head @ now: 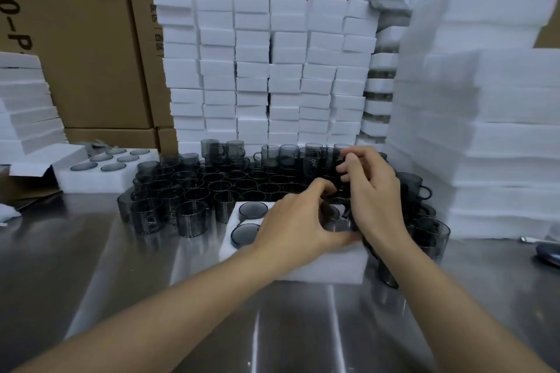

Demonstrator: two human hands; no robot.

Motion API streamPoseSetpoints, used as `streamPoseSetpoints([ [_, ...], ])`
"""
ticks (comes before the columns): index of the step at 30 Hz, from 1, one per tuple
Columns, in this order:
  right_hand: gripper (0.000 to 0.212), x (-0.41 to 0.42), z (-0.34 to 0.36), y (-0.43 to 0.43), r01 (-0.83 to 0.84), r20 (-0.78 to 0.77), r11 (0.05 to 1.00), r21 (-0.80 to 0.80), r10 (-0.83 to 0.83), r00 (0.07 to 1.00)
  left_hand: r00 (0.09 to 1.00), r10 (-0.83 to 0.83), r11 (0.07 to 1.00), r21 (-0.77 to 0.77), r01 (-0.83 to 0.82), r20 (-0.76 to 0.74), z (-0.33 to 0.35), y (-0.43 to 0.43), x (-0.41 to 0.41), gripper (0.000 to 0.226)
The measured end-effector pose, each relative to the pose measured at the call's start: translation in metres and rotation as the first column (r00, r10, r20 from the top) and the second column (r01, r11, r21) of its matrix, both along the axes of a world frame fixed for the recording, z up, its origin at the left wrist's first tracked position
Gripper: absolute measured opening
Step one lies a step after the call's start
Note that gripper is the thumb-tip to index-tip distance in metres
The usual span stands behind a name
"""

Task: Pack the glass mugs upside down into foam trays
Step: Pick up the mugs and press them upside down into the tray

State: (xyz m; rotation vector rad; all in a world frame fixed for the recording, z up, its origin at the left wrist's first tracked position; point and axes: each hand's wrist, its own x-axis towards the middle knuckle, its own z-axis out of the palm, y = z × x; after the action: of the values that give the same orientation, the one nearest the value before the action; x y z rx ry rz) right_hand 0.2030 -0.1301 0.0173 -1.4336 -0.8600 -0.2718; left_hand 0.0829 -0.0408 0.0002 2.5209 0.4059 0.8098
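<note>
The steel table point(91, 281) carries loose glass mugs point(212, 182) at 12 o'clock of the foam tray point(327, 266), which holds 2 inverted mugs point(253, 210) along its 9 o'clock side. My left hand point(297, 227) and right hand point(372, 191), fingers curled narrow, pinch 1 mug point(331, 213) between them over the tray's centre. Its axis appears vertical, and my right hand is nearer the handle.

Foam tray point(321, 266) near centre on worktop point(91, 266), two mugs point(253, 210) in its left holes; loose mugs point(212, 182) behind and left; filled tray point(91, 182) far left; foam stacks point(257, 70) behind.
</note>
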Motion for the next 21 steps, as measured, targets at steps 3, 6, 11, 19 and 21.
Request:
streamPoseSetpoints([
  [3, 0.015, 0.009, 0.013, 0.004, 0.007, 0.058, 0.992, -0.124, 0.0, 0.998, 0.998, 0.013, 0.99, 0.14, -0.004, -0.061, 0.009, 0.004, 0.005, 0.067],
  [6, 0.018, 0.023, 0.022, 0.007, 0.008, 0.094, 0.965, -0.262, 0.017, 0.995, 0.997, 0.022, 0.981, 0.193, -0.007, -0.072, 0.008, 0.008, 0.002, 0.066],
  [11, 0.016, 0.039, 0.008, 0.002, 0.03, 0.137, 0.93, -0.366, 0.022, 0.99, 1.0, -0.012, 0.983, 0.183, 0.015, -0.018, -0.003, 0.011, -0.004, 0.065],
  [19, 0.02, 0.045, -0.016, -0.008, 0.033, 0.194, 0.867, -0.496, 0.074, 0.978, 0.999, -0.01, 0.97, 0.244, 0.017, -0.031, -0.013, 0.011, -0.001, 0.07],
  [21, 0.022, 0.043, -0.016, -0.011, -0.007, 0.177, 0.857, -0.516, 0.115, 0.978, 0.998, -0.051, 0.982, 0.179, 0.055, -0.025, -0.011, 0.012, -0.002, 0.063],
])
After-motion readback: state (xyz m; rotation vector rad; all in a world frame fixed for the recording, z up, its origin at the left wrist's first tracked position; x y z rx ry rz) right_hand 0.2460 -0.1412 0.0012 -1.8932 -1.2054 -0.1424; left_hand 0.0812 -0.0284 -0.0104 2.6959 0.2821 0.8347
